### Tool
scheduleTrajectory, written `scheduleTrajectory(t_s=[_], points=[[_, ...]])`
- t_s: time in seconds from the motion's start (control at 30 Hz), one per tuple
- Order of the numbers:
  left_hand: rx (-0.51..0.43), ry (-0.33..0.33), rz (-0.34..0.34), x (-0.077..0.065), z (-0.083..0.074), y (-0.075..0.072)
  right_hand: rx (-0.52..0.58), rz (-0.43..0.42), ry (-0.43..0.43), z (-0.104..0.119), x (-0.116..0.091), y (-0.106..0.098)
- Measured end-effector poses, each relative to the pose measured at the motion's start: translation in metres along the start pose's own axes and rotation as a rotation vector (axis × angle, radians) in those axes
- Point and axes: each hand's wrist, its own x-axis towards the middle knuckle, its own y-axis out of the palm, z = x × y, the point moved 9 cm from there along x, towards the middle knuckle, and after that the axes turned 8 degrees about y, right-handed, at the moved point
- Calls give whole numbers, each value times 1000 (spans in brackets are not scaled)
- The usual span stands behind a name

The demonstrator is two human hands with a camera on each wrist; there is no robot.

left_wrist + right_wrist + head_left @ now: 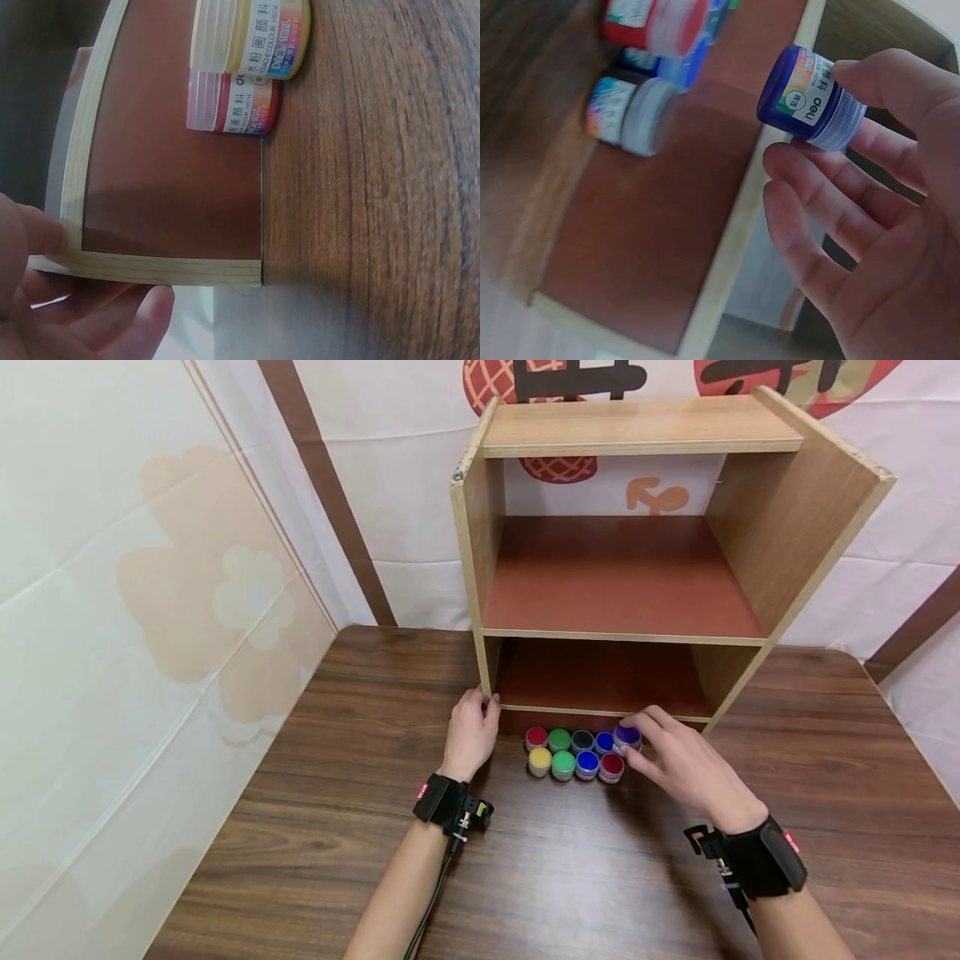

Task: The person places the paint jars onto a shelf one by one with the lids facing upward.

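Jar (799,97), purple-blue with a translucent lid (838,126), is pinched in the right grip (678,768) near where lid meets body, held off the desk (540,877) at the right end of two rows of paint jars (563,766), before the lower compartment (600,677) of the wooden shelf unit (810,510). The left grip (469,737) is closed round the left side panel (471,585) near its bottom. Judged by appearance, the jar is light and stiff; its smooth wall may slip if held loosely. Breakage seems unlikely, though a loose lid would be the weak point. Soundest hold: across the body at the label (810,87), not by the lid alone. Hazards noted: the compartment's raised front edge (592,712), just behind, could catch the base, and neighbouring jars stand close on the left. Freer room lies rightward and toward the person, over the desk.
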Motion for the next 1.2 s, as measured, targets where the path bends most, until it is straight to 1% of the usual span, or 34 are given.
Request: scheduleTrajectory(t_s=[0.23,0.4,0.5,0.63,0.77,0.97,1.2], points=[[40,45,-19,6,-6,-8,19,-13,-46,30,22,-12],[56,54,-9,10,-9,-10,33,-46,-86,53,36,-24],[71,58,-13,12,-9,-11,21,-69,-126,69,44,-31],[94,80,-33,12,-10,-11,2,-121,-192,91,56,-44],[108,86,-38,10,-11,-8,-15,-172,-237,112,66,-56],[154,90,-30,3,-14,-7,-27,-224,-272,136,77,-68],[156,44,-25,-9,-9,-13,29,-256,-311,157,90,-76]])
